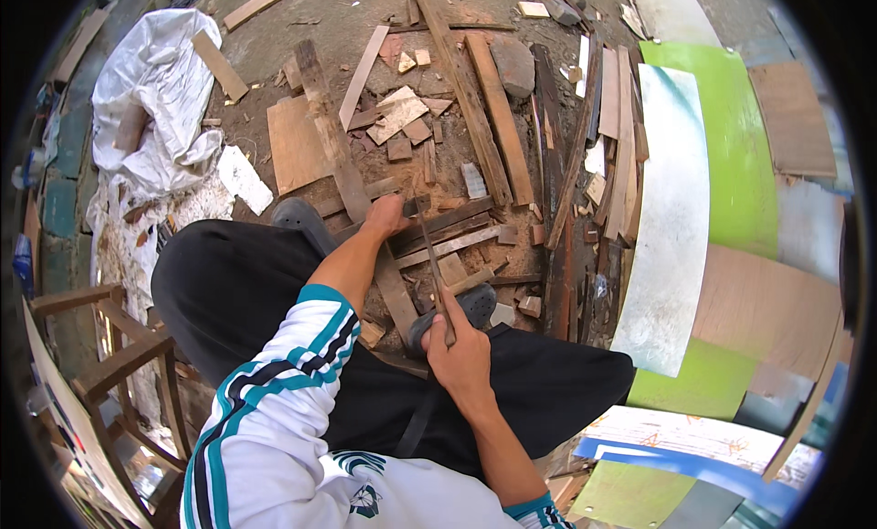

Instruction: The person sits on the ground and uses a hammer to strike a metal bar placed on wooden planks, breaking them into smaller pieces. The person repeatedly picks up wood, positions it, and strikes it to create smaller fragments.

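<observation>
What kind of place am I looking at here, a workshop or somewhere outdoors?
Most likely an informal woodworking yard on bare ground. Offcuts and planks lie scattered over the sawdust-strewn dirt floor, painted sheet panels lean at the right, and the right hand works a hand saw while the left hand steadies the wood.

Daylit dirt floor strewn with wood offcuts, a wooden chair frame left, painted boards right.

A long plank lies on the ground, running away from the person. Left of the plank sit a flat board and, farther left, a crumpled sheet. Right of it lie small offcuts, then two parallel planks; stacked slats and big panels lie farthest right.
</observation>
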{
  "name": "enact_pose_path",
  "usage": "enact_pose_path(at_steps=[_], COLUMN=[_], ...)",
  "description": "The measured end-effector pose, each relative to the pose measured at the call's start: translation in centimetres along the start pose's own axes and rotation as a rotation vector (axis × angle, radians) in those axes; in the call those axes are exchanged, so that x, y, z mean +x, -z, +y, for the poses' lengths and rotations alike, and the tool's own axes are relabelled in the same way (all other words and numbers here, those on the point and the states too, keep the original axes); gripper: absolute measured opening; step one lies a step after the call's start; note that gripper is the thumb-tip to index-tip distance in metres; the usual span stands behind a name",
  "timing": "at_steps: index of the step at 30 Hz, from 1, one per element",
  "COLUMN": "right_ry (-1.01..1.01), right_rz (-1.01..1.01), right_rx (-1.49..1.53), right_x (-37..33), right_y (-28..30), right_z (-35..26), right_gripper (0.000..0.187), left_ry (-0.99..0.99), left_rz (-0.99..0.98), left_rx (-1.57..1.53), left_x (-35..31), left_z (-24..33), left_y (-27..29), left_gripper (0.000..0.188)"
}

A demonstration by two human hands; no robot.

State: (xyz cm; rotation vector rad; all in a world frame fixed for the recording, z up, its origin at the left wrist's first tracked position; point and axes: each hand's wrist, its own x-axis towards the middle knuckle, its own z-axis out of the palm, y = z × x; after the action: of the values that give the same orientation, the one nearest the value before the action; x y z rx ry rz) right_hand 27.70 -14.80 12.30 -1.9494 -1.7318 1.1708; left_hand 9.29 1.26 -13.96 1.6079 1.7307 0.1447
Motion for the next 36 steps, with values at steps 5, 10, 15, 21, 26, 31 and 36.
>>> enact_pose_path(at_steps=[5,10,15,21,26,31,36], right_ry=[0.127,0.049,-0.093,0.019,0.160,-0.050,-0.004], right_rz=[0.112,0.033,-0.044,0.044,0.044,-0.007,-0.004], right_rx=[-0.071,-0.051,-0.012,0.028,-0.130,-0.014,-0.022], right_x=[0.0,3.4,0.8,4.2,5.4,0.8,7.9], right_y=[-1.4,-2.2,0.1,-2.5,-3.1,-1.5,-3.8], right_z=[-0.3,-2.0,-5.8,-2.4,-2.1,-5.2,-3.0], right_gripper=[0.044,0.044,0.041,0.040,0.042,0.039,0.040], left_ry=[0.023,-0.042,0.016,-0.025,-0.022,-0.063,-0.081], left_rz=[-0.076,-0.093,-0.049,0.041,0.105,0.144,0.102], left_rx=[-0.011,-0.049,0.018,-0.024,-0.010,0.013,-0.016], left_x=[0.3,0.3,-0.4,-1.1,-0.9,-0.1,-0.6], left_z=[-0.3,-0.9,-0.6,-0.4,-1.0,-2.2,-1.4], left_y=[-0.2,1.1,0.5,-1.3,-1.2,-1.2,-1.1], left_gripper=[0.063,0.063,0.049,0.039,0.035,0.041,0.040])
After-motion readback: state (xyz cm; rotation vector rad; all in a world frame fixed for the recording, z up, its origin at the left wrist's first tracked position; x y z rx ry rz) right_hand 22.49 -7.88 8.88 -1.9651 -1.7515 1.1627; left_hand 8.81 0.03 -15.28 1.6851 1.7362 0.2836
